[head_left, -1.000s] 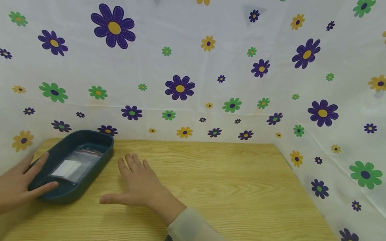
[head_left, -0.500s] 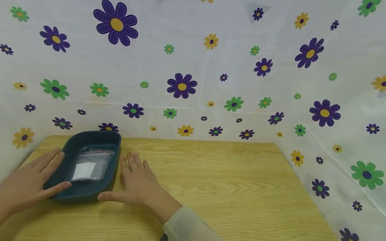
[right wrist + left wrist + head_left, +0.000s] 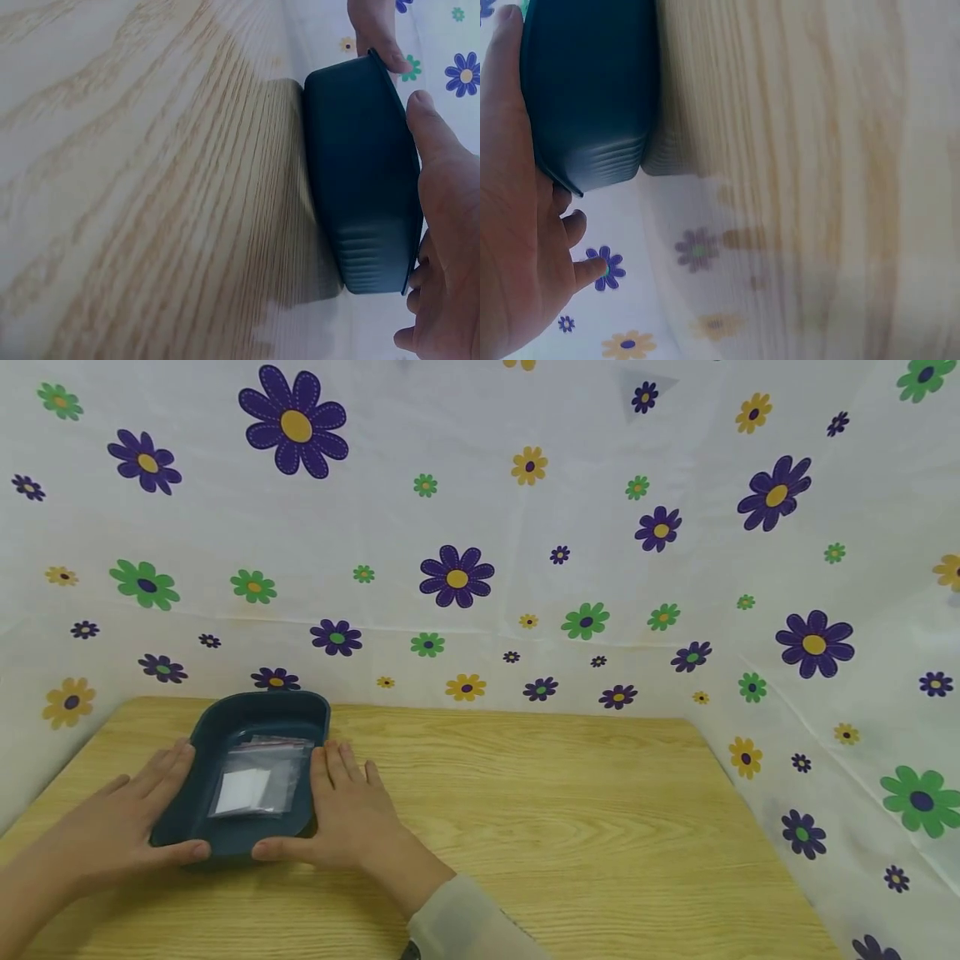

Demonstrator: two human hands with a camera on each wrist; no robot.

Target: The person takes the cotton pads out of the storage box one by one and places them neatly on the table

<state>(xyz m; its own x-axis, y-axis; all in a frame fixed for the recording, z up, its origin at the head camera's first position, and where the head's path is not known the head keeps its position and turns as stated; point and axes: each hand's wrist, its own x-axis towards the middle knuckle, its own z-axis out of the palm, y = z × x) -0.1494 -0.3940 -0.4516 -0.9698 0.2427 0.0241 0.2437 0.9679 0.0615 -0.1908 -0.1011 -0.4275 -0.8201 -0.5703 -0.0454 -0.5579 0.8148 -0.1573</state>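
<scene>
A dark teal plastic basin (image 3: 258,714) stands at the left of the table. Inside lie several clear zip bags (image 3: 283,777), with white squares (image 3: 243,789) showing in the near part. My left hand (image 3: 123,822) lies along the basin's left side, fingers straight at the rim and thumb at the near corner. Against the opposite side rests my right hand (image 3: 348,822), fingers extended along the rim and thumb pointing left at the near edge. Both wrist views show the basin's ribbed outer wall (image 3: 360,259) with a hand against the rim.
The wood-grain table (image 3: 562,827) reaches right from the basin. A white sheet (image 3: 480,510) with purple, green and yellow flowers hangs behind it and down the right side, meeting the table's back edge.
The basin has slid right and turned straighter, my left hand moving along with it. The right hand stays nearly in place and now meets the basin's right side.
</scene>
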